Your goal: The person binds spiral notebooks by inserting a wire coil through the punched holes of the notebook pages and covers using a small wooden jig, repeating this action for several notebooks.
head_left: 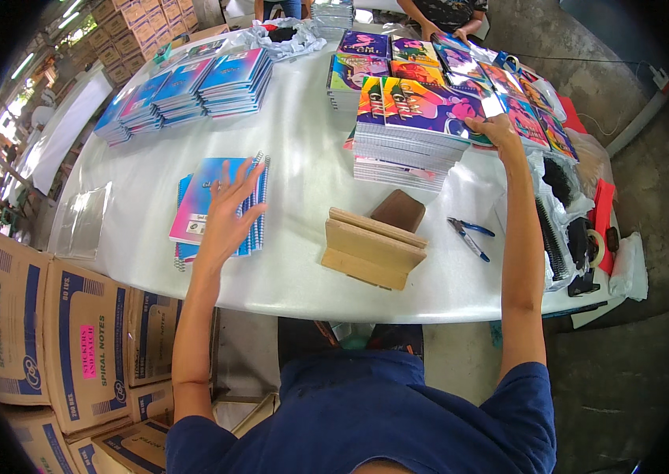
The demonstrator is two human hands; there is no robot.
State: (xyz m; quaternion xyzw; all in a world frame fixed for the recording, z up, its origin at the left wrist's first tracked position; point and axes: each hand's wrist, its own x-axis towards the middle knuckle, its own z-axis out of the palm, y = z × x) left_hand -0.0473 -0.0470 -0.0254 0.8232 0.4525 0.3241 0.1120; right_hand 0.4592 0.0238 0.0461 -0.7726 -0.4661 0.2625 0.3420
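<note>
My left hand is over a small pile of blue and pink spiral notebooks at the left middle of the table. Its fingers are spread; whether they touch the top cover cannot be told. My right hand reaches far forward to a tall stack of spiral notebooks with purple and orange illustrated covers. Thumb and fingers close on the right corner of a notebook at the top of that stack. The fingertips beneath it are hidden.
Cardboard pieces and blue-handled pliers lie on the white table. Blue notebook stacks stand far left, more illustrated stacks far right. A person's hands are at the back. Cartons fill the lower left.
</note>
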